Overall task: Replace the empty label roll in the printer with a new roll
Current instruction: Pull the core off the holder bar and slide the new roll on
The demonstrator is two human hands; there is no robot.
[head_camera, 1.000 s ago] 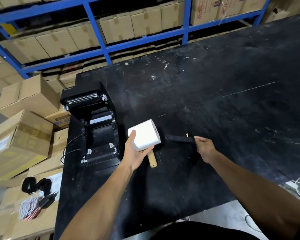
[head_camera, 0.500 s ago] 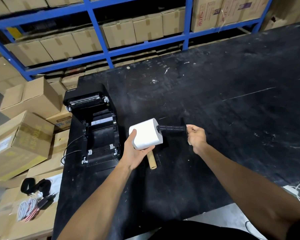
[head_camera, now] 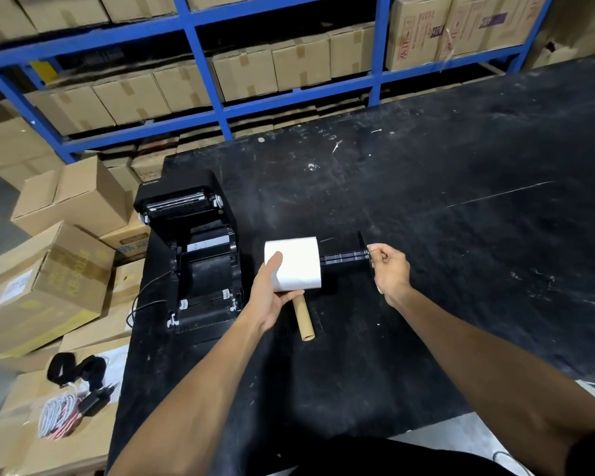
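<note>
A black label printer (head_camera: 200, 255) stands open at the left edge of the black table (head_camera: 426, 207), its roll bay bare. My left hand (head_camera: 268, 297) grips a white label roll (head_camera: 296, 262) held above the table, right of the printer. A black spindle (head_camera: 346, 258) with a flat end plate pokes into the roll's right end; my right hand (head_camera: 389, 269) holds it at the plate. A bare brown cardboard core (head_camera: 304, 321) lies on the table just below the roll.
Cardboard boxes (head_camera: 45, 283) are stacked on the floor left of the table, with a black strap, a charger and coiled cables (head_camera: 73, 396) on one. Blue shelving (head_camera: 220, 108) full of boxes runs behind. A white cable lies at the lower right.
My right hand has lifted the spindle off the table and brought it level with the roll, its tip now inside the roll's core. The roll has turned more horizontal.
</note>
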